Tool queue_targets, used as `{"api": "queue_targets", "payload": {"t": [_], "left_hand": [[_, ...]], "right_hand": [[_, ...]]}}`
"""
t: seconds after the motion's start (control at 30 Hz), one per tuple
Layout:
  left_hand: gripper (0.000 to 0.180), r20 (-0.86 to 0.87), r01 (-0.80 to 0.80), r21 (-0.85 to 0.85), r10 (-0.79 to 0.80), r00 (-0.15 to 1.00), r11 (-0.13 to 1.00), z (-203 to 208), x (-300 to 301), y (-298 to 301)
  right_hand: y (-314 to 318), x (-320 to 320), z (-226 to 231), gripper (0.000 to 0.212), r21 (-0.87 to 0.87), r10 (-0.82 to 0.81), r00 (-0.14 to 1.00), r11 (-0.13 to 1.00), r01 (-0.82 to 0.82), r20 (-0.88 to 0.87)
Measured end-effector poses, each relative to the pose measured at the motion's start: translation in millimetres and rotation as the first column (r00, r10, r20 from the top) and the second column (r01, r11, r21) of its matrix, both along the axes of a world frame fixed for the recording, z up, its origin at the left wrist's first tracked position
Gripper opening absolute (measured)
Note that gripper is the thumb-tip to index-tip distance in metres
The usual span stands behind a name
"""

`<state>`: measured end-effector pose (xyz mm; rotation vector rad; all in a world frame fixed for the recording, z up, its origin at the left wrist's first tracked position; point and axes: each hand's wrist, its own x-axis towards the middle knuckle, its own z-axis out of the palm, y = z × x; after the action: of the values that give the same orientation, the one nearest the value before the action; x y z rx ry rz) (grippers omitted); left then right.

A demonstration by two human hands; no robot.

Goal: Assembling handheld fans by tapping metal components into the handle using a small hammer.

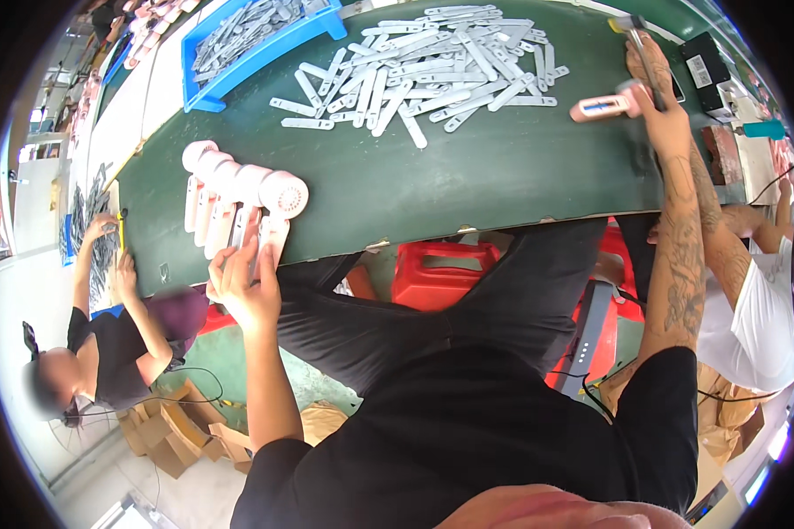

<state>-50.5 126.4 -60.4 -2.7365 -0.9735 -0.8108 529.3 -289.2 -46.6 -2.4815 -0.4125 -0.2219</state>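
Several pink handheld fans (284, 195) lie side by side in a row at the left of the green table, their round heads away from me and their handles toward me. My left hand (243, 286) is at the near end of this row, thumb and fingers around the handle of the rightmost fan. At the far right, my right hand (666, 128) is closed on another pink fan (602, 108), whose handle points left. Motion blurs its head and my fingertips. Just beyond, a co-worker's hand (646, 62) holds a long dark tool with a yellow-and-black end (627, 24).
Many grey flat strips (415, 75) are heaped at the table's far middle. A blue bin (205, 93) of similar strips stands at the far left. A black box (702, 63) is at the far right. Co-workers sit at both sides; a red stool (432, 286) is under the table.
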Motion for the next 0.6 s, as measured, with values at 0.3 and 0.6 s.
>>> {"api": "queue_targets", "payload": {"t": [0.3,0.6], "left_hand": [[0.026,-0.004,-0.088,0.014,0.088,0.996,0.996,0,1,45],[0.023,0.213,-0.072,0.197,0.029,0.977,0.978,9,84,86]], "right_hand": [[-29,-91,-2,0.044,0.208,0.137,0.969,0.974,-0.093,-0.208],[49,-209,3,0.037,0.444,0.187,0.919,0.896,-0.014,-0.347]]}}
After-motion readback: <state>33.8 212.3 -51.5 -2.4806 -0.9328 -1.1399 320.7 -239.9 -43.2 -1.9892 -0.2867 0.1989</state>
